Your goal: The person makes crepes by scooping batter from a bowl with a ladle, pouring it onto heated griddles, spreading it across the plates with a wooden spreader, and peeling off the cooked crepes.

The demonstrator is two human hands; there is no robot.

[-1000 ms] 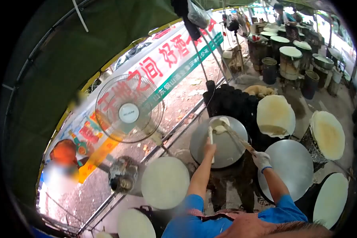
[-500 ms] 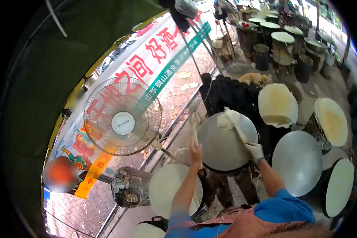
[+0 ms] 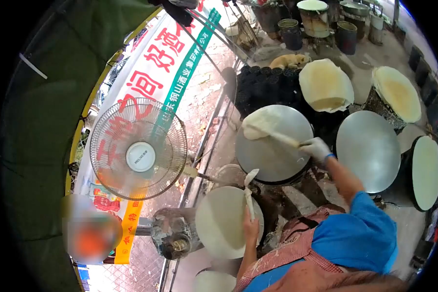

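My right hand [image 3: 317,149], in a white glove, is closed round the handle of a wooden scraper [image 3: 283,138]. A lump of pale batter [image 3: 258,124] lies at its far end on the round grey griddle [image 3: 277,163], with a thin smear around it. My left hand [image 3: 251,228] grips a batter-coated wooden spatula [image 3: 248,193], its head pointing up between the griddle and a pale round disc [image 3: 219,224]. Which tool end touches the left disc, if any, I cannot tell.
A caged fan [image 3: 138,151] stands at left before a banner [image 3: 155,73]. Stacked black coal briquettes [image 3: 263,87] and a dog [image 3: 289,61] are beyond the griddle. On the right are a bare metal griddle [image 3: 368,151] and rounds of flatbread [image 3: 326,85]. A rusty can [image 3: 175,233] sits lower left.
My left hand has drawn back from the griddle's left edge with its spatula. The right hand's scraper has shifted to the left, and batter now smears the griddle's upper left. The view has shifted.
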